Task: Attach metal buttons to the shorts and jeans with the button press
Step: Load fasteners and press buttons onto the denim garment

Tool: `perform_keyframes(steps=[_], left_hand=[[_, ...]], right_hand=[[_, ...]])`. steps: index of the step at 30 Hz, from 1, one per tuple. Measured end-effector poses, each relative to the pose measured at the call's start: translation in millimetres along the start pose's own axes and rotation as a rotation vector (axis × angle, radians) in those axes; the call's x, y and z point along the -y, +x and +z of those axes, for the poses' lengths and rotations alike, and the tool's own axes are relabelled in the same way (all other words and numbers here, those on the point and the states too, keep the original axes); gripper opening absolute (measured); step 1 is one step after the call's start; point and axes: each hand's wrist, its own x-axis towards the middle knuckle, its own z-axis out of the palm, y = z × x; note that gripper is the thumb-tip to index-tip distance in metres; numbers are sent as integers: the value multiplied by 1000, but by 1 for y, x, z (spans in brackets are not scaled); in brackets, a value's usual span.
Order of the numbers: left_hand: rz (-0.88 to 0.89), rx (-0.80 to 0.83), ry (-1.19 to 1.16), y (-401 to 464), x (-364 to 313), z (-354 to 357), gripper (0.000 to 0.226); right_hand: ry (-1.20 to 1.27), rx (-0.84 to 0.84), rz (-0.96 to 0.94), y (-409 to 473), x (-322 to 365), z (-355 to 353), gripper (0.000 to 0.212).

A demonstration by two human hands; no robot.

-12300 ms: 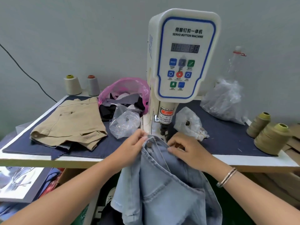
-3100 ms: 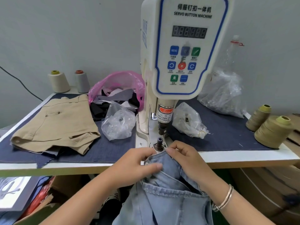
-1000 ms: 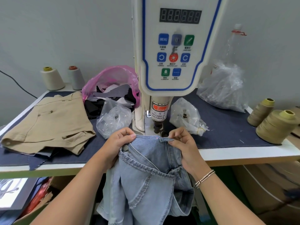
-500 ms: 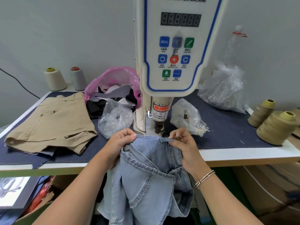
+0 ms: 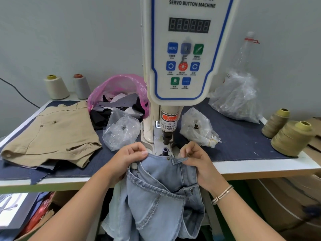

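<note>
Pulled back since half a second ago: jeans [image 5: 161, 173] waistband off the lower die [image 5: 165, 151], now exposed. Left hand [image 5: 128, 158] and right hand [image 5: 196, 158] each pinching that waistband taut at the tabletop [image 5: 260, 166] edge, probably to line up the next button spot under the button press [image 5: 184, 54].

The jeans [image 5: 161, 185] waistband has drawn back — lower die [image 5: 165, 151] uncovered.

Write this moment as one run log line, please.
left hand: pinches light blue denim jeans waistband | right hand: pinches same waistband | white button press: waistband just before die
</note>
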Motion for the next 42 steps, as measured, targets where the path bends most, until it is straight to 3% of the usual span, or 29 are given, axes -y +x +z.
perform_keyframes(steps=[3,5,9,11,15,18,24,34,38,42], left_hand=[[94,-35,181,-6,4,0,9],[171,-86,353,-10,10,1,14],[249,-146,610,-15,24,9,6],[245,-162,652,-14,26,11,9],[217,-144,620,-11,25,6,12],[176,-110,539,-8,22,5,8],[128,-122,449,-7,21,2,18],[82,-147,403,-7,19,4,21],[77,-155,402,-6,18,3,21],[73,-160,397,-6,18,4,20]], right_hand=[[-346,127,67,-12,17,-2,32],[-562,118,89,-14,32,-5,35],[-836,-429,-174,13,71,-23,30],[-1173,-559,-117,38,82,-34,21],[-1936,-349,110,74,70,-44,25],[-2205,-288,169,92,52,-44,29],[-2305,-353,276,104,36,-38,17],[-2334,-283,312,109,35,-38,20],[-2251,-310,217,104,39,-43,17],[-1941,-464,-36,93,45,-54,17]])
